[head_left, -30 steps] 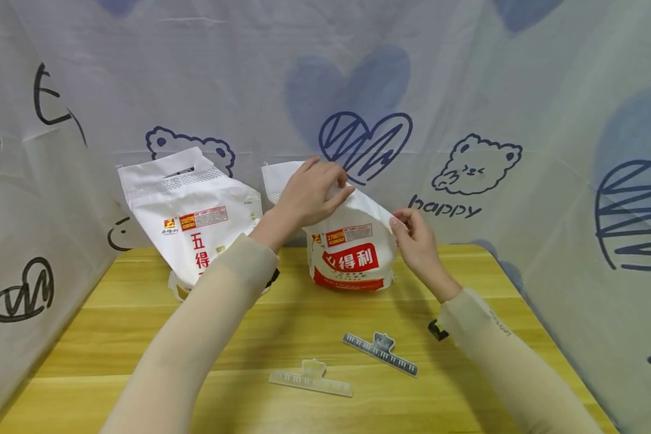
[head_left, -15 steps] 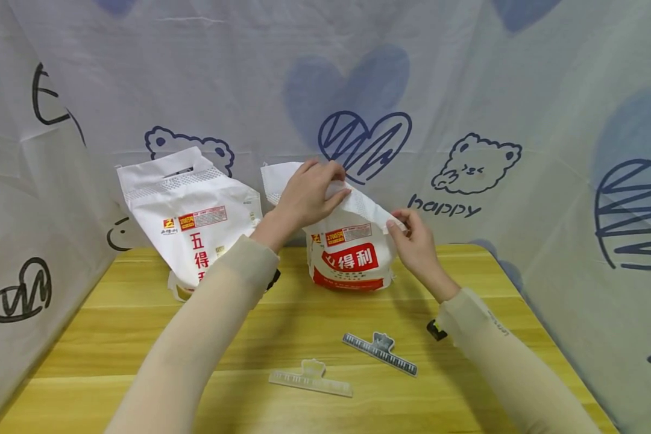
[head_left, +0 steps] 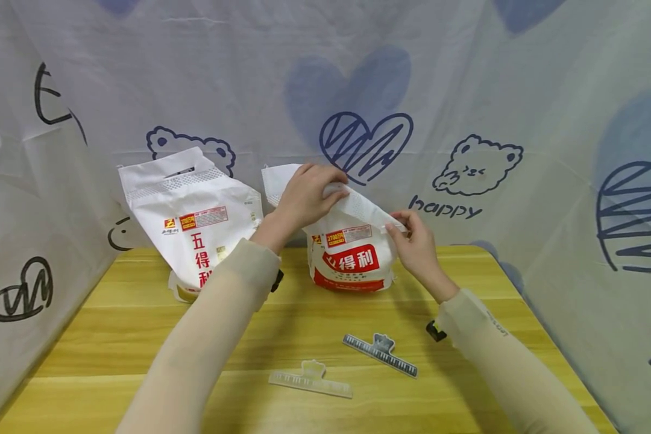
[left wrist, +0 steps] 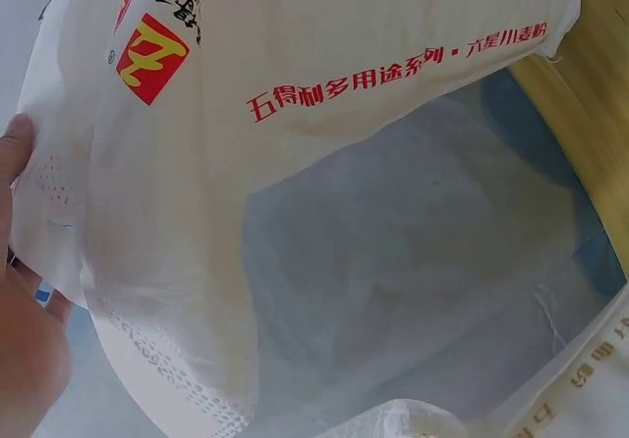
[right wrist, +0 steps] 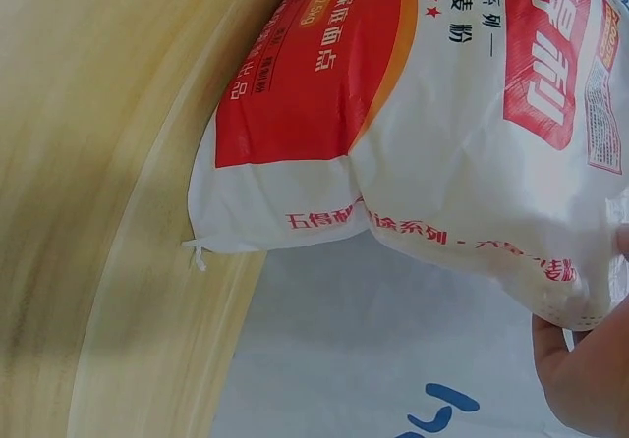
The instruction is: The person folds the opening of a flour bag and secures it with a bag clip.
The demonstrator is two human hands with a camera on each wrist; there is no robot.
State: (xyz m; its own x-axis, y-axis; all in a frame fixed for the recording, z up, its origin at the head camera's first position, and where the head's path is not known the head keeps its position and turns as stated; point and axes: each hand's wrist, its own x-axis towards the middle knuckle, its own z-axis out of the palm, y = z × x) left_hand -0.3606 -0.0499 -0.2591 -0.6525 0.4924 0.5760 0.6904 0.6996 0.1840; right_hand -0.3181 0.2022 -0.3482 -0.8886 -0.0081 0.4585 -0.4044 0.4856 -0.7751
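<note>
A white flour bag [head_left: 352,262] with red print stands upright at the back of the table, its top edge bent over toward me. My left hand [head_left: 310,196] grips the middle of that top, thumb in front. In the left wrist view, the hand [left wrist: 34,350] shows only at the left edge, thumb and fingers on either side of the white material. With thumb and fingers, my right hand [head_left: 419,246] pinches the folded top's right corner. The right wrist view shows this hand [right wrist: 595,369] at the bag's upper corner; some fingertips are hidden.
A second white flour bag [head_left: 217,202] with a cut-out handle leans at the back left. Nearer me on the wooden table [head_left: 125,367] lie a black piano-key clip [head_left: 381,354] and a clear clip [head_left: 310,382]. A patterned cloth [head_left: 445,78] hangs behind and beside the table.
The bag's top edge has folded further forward and down, showing more of its dotted strip. My left hand has sunk slightly with it; the right keeps its pinch at the corner.
</note>
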